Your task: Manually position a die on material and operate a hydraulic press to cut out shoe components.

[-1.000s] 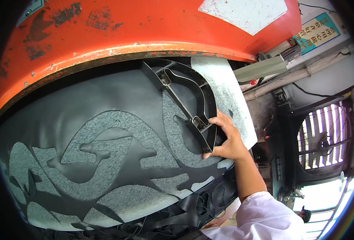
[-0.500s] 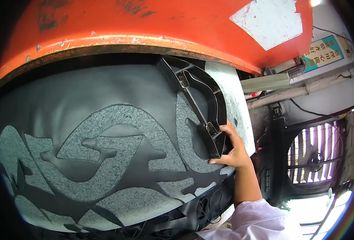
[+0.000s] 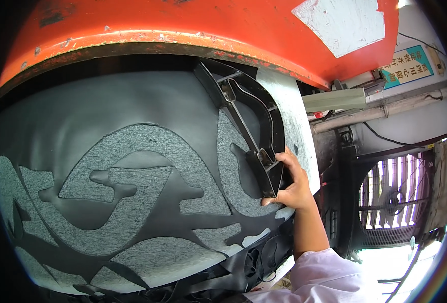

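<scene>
My right hand (image 3: 295, 188) comes in from the lower right and grips the near end of a black metal cutting die (image 3: 239, 124). Its thumb is on the die's near corner, and the fingers bend over the outer side. The die has one straight side, one curved side and short cross bars. It rests on a smooth dark grey sheet (image 3: 102, 98), at the sheet's right edge. Curved shapes are cut out of the sheet, and a rough, lighter grey surface (image 3: 158, 260) shows through the gaps. My left hand is out of view.
A worn red machine part (image 3: 183, 20) overhangs the far edge of the sheet. Dark offcut strips (image 3: 264, 260) hang along the near edge. To the right are a white board edge (image 3: 299, 136), a pipe (image 3: 385, 112) and a large fan (image 3: 396, 199).
The view has shifted slightly, so the sheet and die appear a little higher and farther left. My right hand keeps its grip on the die.
</scene>
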The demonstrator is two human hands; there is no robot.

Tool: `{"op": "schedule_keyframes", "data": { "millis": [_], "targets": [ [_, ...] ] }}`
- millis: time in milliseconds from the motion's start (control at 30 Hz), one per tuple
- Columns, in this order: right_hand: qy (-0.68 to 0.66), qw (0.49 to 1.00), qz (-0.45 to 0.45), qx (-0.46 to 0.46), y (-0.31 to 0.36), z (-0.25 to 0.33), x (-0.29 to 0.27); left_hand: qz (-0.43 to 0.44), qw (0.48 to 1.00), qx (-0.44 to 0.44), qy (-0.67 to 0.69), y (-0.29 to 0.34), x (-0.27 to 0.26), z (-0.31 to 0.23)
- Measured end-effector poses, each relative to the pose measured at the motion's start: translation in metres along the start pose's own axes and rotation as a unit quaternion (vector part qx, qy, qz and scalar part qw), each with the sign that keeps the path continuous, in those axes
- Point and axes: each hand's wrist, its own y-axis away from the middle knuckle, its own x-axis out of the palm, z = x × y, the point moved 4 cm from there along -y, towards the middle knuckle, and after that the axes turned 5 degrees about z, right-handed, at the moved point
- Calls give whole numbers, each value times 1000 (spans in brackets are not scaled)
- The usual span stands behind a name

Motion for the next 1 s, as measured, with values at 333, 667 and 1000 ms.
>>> {"op": "schedule_keyframes", "data": {
  "millis": [333, 667, 1000],
  "targets": [
    [-19, 1000, -11, -9, -13, 5, -9, -58, 998, 11, -25, -10, -16, -17],
    [12, 999, 20, -23, -21, 12, -31, -130, 985, 59, -95, -21, -65, -65],
    [10, 998, -6, -67, -17, 16, -45, -247, 957, 42, -143, 22, -73, -116]
  ]
}}
